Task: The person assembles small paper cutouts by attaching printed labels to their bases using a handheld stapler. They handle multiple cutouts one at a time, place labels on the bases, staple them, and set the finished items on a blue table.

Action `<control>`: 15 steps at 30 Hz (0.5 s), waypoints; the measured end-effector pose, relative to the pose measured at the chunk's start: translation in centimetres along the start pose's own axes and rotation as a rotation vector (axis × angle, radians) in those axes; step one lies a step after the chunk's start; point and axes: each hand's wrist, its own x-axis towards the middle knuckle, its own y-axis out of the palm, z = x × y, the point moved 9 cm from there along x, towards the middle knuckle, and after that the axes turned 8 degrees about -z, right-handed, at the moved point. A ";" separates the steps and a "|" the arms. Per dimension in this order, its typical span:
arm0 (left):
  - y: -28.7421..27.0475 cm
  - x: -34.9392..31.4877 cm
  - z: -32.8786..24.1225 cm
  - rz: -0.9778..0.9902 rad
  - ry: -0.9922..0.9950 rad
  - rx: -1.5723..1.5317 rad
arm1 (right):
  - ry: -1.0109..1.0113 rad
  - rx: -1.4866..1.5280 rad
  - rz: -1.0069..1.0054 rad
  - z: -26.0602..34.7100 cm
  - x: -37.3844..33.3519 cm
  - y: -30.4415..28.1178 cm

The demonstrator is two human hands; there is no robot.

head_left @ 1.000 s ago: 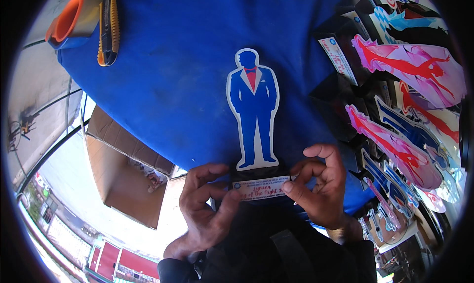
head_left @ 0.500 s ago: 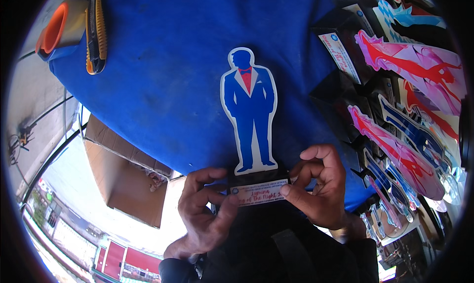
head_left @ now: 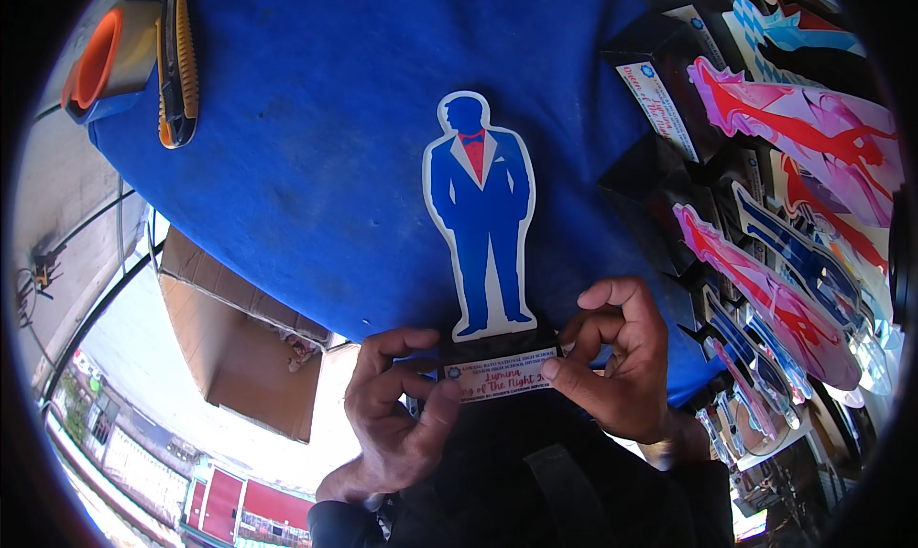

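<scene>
Between my two hands is a trophy point(head_left: 490, 223), a flat cutout of a figure in a blue suit with a red shirt and bow tie and a white border. It rises from a black base point(head_left: 507, 341) with a white printed label point(head_left: 507, 380) on its near face. My left hand point(head_left: 400, 405) grips the base's left side, its thumb at the label's left end. My right hand point(head_left: 617, 361) pinches the right side, thumb on the label's right end and fingers curled. The fingertips behind the base are partly hidden.
Blue cloth point(head_left: 316, 156) covers the table. Several similar trophies with pink, red and blue cutouts point(head_left: 798, 127) crowd the right side. At the upper left, a yellow-and-black box cutter point(head_left: 178, 70) lies beside an orange-rimmed tape roll point(head_left: 96, 60). An open cardboard box point(head_left: 258, 357) stands lower left.
The trophy has tilted slightly in my hands, so the label faces me more fully. Both hands keep their grip. The box cutter and tape roll appear a little further left.
</scene>
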 end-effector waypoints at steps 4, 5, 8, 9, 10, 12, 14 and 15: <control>-0.1 0.1 0.1 -0.012 -0.047 -0.018 | -0.009 -0.013 -0.005 0.0 0.0 0.1; -0.1 0.1 0.1 -0.017 -0.051 -0.006 | -0.003 -0.010 -0.008 0.0 0.0 0.1; -0.2 0.2 -0.2 -0.012 -0.024 0.031 | -0.015 -0.029 -0.013 0.1 0.0 0.1; -0.2 0.2 -0.2 -0.013 -0.033 0.029 | -0.016 -0.031 -0.013 0.1 0.0 0.1; -0.2 0.2 -0.1 -0.014 -0.042 0.027 | -0.034 -0.039 -0.013 0.3 0.0 0.1; -0.1 0.3 -0.2 -0.015 -0.039 0.040 | -0.014 -0.029 -0.014 0.2 0.0 0.0; -0.1 0.3 -0.2 -0.021 -0.045 0.030 | -0.012 -0.026 -0.020 0.2 0.0 0.0; -0.1 0.4 -0.1 -0.025 -0.053 0.014 | -0.010 -0.024 -0.024 0.2 0.0 0.0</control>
